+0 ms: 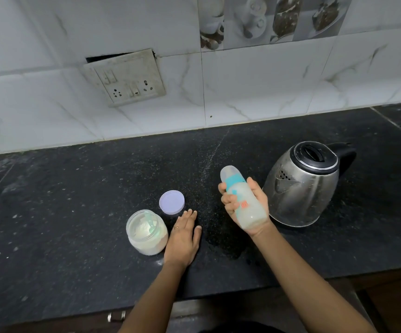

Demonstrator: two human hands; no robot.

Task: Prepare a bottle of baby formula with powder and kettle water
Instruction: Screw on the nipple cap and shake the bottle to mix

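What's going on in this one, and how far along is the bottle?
A person at a dark counter is making formula. The right hand grips the capped baby bottle, tilted off the counter and holding milky liquid, so powder and water look already in. The left hand rests flat on the counter beside the open powder jar, a scoop inside it. The jar's lid lies just behind, and the kettle stands to the right, closed.
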